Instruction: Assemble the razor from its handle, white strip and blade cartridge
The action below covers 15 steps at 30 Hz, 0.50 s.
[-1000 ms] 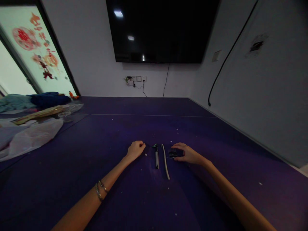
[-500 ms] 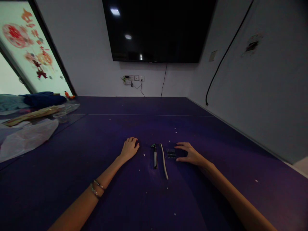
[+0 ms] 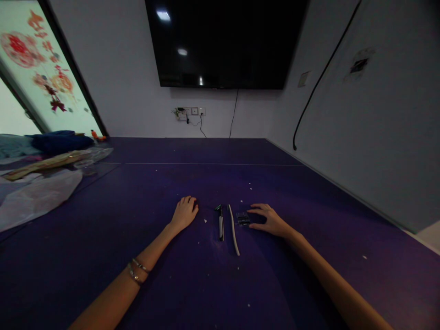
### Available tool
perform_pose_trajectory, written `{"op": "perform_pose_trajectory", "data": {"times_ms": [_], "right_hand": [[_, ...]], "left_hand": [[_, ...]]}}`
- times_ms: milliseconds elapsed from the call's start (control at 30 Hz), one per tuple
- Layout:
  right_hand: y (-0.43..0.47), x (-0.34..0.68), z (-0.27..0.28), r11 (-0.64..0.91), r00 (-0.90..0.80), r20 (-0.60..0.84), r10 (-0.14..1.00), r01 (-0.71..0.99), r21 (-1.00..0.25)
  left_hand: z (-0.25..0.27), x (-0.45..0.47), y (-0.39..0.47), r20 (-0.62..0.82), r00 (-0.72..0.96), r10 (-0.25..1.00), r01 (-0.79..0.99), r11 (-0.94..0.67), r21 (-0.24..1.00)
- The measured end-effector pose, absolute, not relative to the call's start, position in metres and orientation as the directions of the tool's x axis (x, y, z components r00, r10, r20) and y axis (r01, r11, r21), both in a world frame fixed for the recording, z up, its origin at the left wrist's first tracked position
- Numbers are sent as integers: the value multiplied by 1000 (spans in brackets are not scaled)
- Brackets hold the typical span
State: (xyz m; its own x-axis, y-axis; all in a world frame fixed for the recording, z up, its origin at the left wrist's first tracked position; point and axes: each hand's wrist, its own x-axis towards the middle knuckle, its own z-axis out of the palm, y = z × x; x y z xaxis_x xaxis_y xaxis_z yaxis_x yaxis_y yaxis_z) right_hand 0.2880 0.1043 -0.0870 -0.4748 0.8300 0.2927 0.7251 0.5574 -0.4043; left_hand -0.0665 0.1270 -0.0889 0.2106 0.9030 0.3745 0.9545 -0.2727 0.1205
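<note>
My left hand point(image 3: 184, 213) rests on the purple surface point(image 3: 144, 256), fingers loosely curved and apart, holding nothing. To its right lies a razor point(image 3: 221, 225) with a grey and black handle, its head toward the far side. Beside the razor is a thin, slightly bent white stick point(image 3: 233, 231), whose kind I cannot make out. A small clear case with dark parts in it point(image 3: 243, 218) lies right of the stick. My right hand point(image 3: 270, 221) is close to this case, thumb and fingers spread around its right side; whether they touch it I cannot tell.
Small white scraps point(image 3: 205, 221) are scattered over the surface. At the left lie a clear plastic bag point(image 3: 41, 197) and folded blue cloth point(image 3: 63, 142). A television point(image 3: 227, 46) hangs on the far wall above sockets point(image 3: 194, 111). A black cable point(image 3: 323, 75) runs down the right wall.
My right hand has shifted slightly left, its fingertips now closer to the small clear case. My left hand, the razor and the white stick stay where they were.
</note>
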Motion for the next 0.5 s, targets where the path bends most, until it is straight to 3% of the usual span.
{"op": "perform_pose_trajectory", "data": {"times_ms": [200,500], "right_hand": [[106,296,-85,541,-354,425,833,678,-497],[97,279,-75,607,-502,344,793,613,-505]], "left_hand": [[-87,-66,126,369,212,905,952,-276,131],[-87,-66,126,359,204,911,949,-274,155]]}}
